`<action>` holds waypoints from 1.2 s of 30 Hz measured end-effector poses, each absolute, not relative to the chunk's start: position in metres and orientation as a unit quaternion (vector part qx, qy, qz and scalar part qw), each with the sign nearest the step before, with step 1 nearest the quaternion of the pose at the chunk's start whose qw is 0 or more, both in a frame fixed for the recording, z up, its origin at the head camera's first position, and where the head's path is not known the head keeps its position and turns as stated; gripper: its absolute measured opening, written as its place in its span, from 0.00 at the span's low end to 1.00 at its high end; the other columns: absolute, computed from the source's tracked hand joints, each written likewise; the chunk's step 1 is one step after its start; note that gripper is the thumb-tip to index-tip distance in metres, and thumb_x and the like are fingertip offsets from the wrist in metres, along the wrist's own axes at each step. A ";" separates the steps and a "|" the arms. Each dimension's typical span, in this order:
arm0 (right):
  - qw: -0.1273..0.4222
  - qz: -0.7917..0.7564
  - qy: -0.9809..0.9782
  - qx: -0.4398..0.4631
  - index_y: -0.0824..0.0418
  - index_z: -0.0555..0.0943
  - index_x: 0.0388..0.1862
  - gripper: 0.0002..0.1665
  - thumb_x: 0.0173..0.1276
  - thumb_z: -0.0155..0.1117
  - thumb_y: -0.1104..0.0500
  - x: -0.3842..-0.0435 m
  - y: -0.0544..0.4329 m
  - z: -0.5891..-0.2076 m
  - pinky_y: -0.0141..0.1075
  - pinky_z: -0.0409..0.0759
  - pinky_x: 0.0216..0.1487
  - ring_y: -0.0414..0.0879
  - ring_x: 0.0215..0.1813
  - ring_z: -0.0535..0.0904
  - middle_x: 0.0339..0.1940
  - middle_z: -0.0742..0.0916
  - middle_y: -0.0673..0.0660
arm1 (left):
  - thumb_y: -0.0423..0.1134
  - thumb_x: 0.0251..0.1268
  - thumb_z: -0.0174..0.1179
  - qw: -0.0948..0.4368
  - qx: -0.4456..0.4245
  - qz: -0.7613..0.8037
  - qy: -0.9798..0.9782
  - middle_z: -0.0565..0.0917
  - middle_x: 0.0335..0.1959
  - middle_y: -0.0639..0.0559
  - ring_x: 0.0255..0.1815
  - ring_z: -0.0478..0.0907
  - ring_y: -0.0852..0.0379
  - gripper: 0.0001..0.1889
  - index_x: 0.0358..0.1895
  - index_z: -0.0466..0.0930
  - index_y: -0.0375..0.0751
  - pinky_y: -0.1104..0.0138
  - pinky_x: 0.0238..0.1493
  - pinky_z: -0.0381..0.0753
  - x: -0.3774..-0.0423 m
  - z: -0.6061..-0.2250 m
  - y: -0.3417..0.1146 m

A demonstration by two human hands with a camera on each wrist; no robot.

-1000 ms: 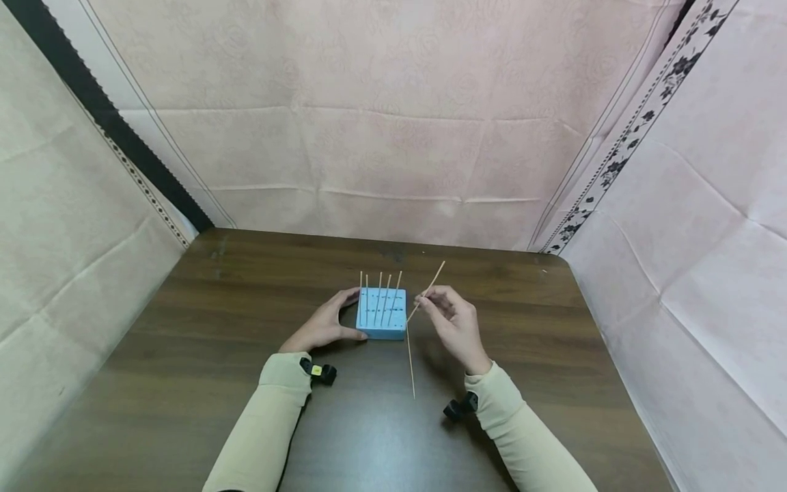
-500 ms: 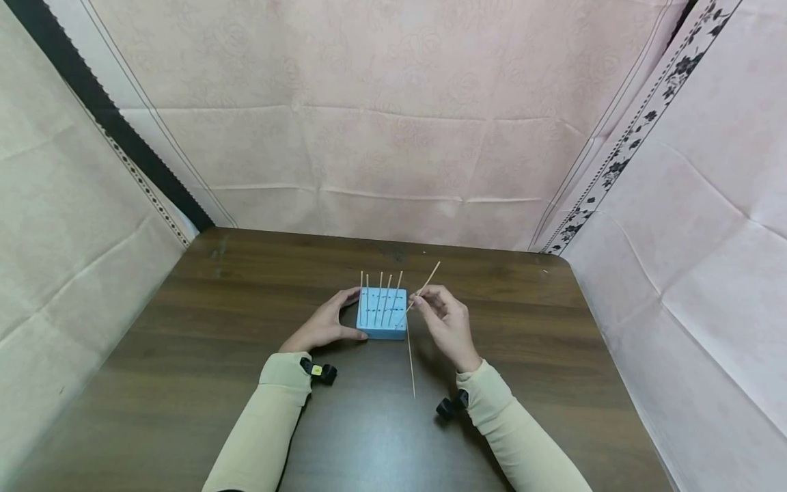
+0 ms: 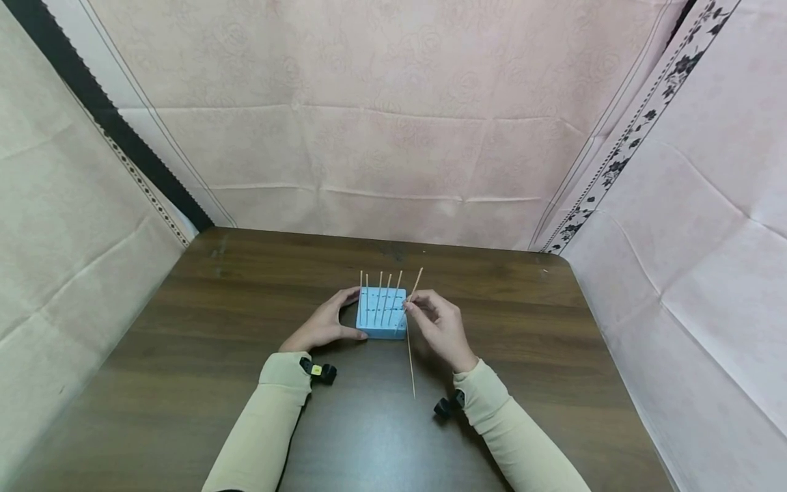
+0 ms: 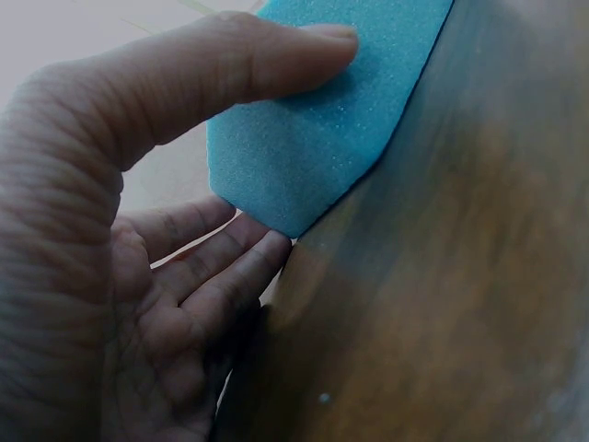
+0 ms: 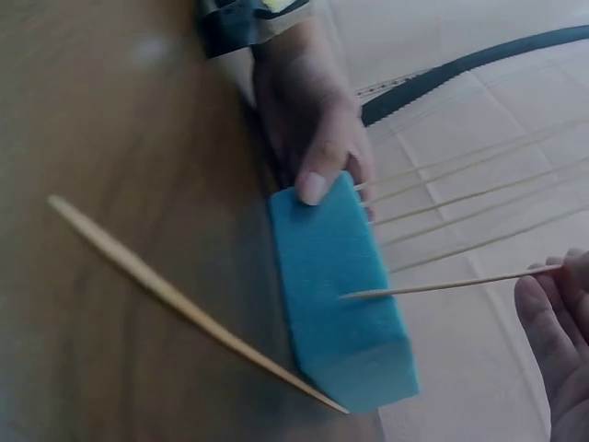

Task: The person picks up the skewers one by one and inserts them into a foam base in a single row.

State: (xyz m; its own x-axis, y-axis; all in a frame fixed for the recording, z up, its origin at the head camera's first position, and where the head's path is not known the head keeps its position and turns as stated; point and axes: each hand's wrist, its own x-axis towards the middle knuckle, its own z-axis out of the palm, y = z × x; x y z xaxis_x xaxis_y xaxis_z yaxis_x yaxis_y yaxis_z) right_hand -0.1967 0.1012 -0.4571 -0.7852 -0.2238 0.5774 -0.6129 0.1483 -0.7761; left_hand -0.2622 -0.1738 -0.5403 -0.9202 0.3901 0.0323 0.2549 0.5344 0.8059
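A light blue foam block (image 3: 381, 333) rests on the wooden table, with several thin wooden skewers (image 3: 380, 283) standing in its top. My left hand (image 3: 324, 324) holds the block from the left. In the left wrist view its thumb (image 4: 267, 63) presses the near face, and the other fingers reach to the far side. My right hand (image 3: 441, 329) pinches another skewer (image 5: 460, 284) between thumb and fingers at the block's right side. That skewer's lower tip overlaps the block's near face in the right wrist view. One more skewer (image 3: 411, 369) lies on the table by the block's near right corner.
The dark brown table (image 3: 258, 424) runs up to a pale cloth backdrop (image 3: 393, 150) behind, with cloth walls at both sides. Black wrist cameras (image 3: 322, 372) sit at both sleeves, low over the table.
My right hand has moved left towards the block, and the skewer it pinches has swung more upright. The left hand, the block and the skewer on the table stay put.
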 end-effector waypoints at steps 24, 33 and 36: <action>0.213 0.582 -0.723 0.304 0.75 0.80 0.43 0.07 0.67 0.64 0.76 -0.197 0.104 -0.441 0.50 0.85 0.36 0.51 0.38 0.86 0.38 0.87 0.68 | 0.66 0.37 0.80 0.077 0.187 0.450 0.870 0.63 0.77 0.59 0.76 0.60 0.53 0.61 0.79 0.56 0.59 0.43 0.73 0.58 -0.262 -0.540 -0.174; 0.210 0.575 -0.734 0.294 0.73 0.81 0.43 0.07 0.67 0.64 0.76 -0.193 0.103 -0.440 0.48 0.85 0.37 0.52 0.39 0.86 0.38 0.87 0.65 | 0.66 0.37 0.80 0.080 0.189 0.450 0.869 0.63 0.77 0.57 0.77 0.60 0.52 0.61 0.79 0.56 0.58 0.42 0.73 0.57 -0.262 -0.541 -0.174; 0.208 0.571 -0.735 0.301 0.73 0.81 0.43 0.07 0.67 0.64 0.76 -0.189 0.102 -0.439 0.43 0.85 0.40 0.57 0.39 0.86 0.39 0.87 0.66 | 0.65 0.37 0.80 0.080 0.186 0.448 0.871 0.63 0.77 0.58 0.77 0.60 0.53 0.61 0.79 0.56 0.58 0.43 0.73 0.57 -0.262 -0.540 -0.174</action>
State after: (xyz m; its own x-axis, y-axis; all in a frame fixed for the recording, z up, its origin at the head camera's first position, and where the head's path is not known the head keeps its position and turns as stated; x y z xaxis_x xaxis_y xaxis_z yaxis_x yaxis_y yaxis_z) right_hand -0.1892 0.1021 -0.4392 -0.7315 -0.2054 0.6501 -0.6807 0.1669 -0.7132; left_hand -0.2618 -0.1743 -0.5403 -0.9179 0.3960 0.0265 0.2520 0.5297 0.8099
